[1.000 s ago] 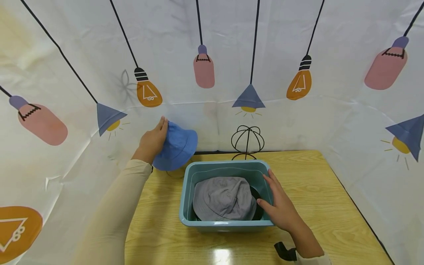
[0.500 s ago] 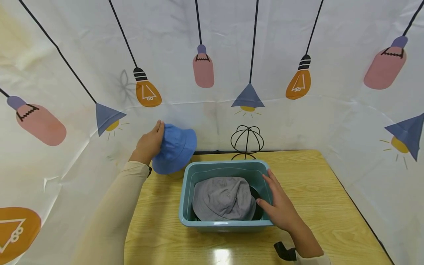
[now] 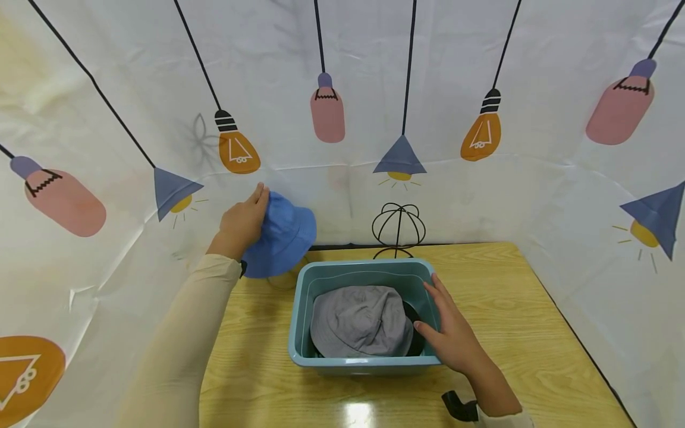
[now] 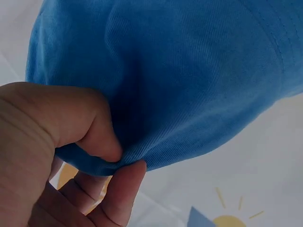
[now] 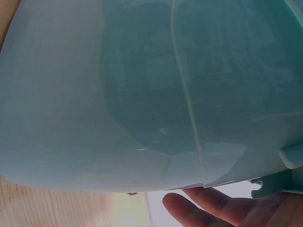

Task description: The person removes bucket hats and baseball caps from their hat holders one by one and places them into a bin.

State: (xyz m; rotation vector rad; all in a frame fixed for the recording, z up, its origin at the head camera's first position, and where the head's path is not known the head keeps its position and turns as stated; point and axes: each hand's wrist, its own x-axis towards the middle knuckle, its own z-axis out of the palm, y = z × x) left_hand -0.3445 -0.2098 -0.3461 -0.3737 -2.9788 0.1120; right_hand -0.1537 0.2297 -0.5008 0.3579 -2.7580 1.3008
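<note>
A light blue bucket hat hangs at the back left, and my left hand pinches its crown. The left wrist view shows the thumb and forefinger gathering a fold of the blue cloth. Part of a thin wire ring shows below the hat's brim. In the middle stands a teal plastic bin holding a grey bucket hat, with a black item mostly hidden beside it. My right hand rests over the bin's right rim with its fingers extended; the right wrist view shows the bin's smooth outer wall.
Behind the bin stands a black wire hat stand with a rounded top. The wooden table ends against a white backdrop printed with hanging lamps. A black strap sits at my right wrist.
The blue hat dipped a little toward the table, then rose again with my left hand, now slightly farther left. My right hand and the bin have stayed in place.
</note>
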